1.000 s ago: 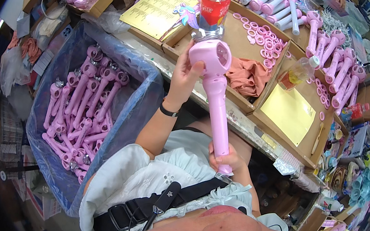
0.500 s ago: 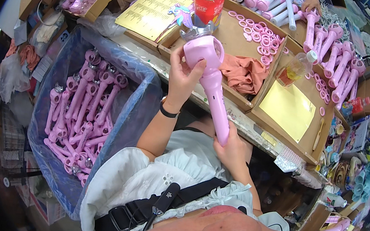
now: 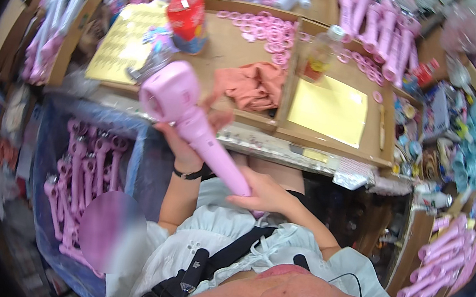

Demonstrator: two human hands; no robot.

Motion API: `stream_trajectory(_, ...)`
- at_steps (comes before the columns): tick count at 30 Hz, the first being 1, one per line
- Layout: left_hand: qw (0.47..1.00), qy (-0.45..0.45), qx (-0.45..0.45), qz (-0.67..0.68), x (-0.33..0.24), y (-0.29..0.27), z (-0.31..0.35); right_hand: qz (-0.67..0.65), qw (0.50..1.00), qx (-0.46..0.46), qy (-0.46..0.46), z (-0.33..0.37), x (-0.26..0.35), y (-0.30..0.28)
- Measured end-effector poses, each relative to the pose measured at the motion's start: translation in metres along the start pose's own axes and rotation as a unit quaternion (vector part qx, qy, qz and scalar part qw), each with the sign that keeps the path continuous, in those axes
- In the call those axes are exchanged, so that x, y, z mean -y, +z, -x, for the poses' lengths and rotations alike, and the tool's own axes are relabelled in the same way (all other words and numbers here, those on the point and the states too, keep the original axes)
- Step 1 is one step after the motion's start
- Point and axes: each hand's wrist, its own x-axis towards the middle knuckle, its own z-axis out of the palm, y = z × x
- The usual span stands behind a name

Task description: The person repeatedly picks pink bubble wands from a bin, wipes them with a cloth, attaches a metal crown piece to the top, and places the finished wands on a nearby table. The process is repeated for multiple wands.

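Both hands hold a pink toy wand point(image 3: 216, 153), slanted with its hollow round head up to the left and its handle down to the right. A silvery piece with a multicoloured figure point(image 3: 155, 53) appears at the top of the head. My left hand point(image 3: 183, 146) is closed around the neck below the head, its fingers partly behind the wand and blurred. My right hand point(image 3: 268, 192) grips the lower end of the handle. Beyond the wand lies a crumpled orange cloth point(image 3: 252, 84) in a cardboard tray point(image 3: 221, 44).
A blue-lined bin point(image 3: 142, 166) with several pink wands point(image 3: 92, 159) stands at my left. On the table are a red-capped bottle point(image 3: 186, 21), a clear bottle point(image 3: 321, 54), pink rings point(image 3: 268, 29) and yellow sheets point(image 3: 328, 109). More pink pieces point(image 3: 443, 259) lie at the right.
The view has swung right, so the table appears further left. The wand has been turned about its length; its large opening now faces left. Another person's hand at the far edge has left view.
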Motion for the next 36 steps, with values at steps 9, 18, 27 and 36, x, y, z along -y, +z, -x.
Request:
stream_trajectory(9, 0.998, 0.01, -0.049, -0.028, -0.012, -0.016, 0.0, 0.213, 0.916, -0.34, -0.006, 0.012, -0.063, -0.196)
stream_trajectory(18, 0.995, 0.007, -0.094, -0.032, -0.008, -0.025, 0.004, 0.307, 0.889, -0.262, 0.216, 0.019, -0.154, -0.31)
stream_trajectory(27, 0.994, -0.011, -0.098, -0.043, 0.0, -0.029, -0.005, 0.587, 0.747, -0.279, 0.138, 0.031, -0.145, -0.274)
stream_trajectory(36, 0.992, -0.011, -0.109, -0.066, 0.001, -0.03, -0.008, 0.525, 0.777, -0.33, 0.105, 0.034, -0.161, -0.261)
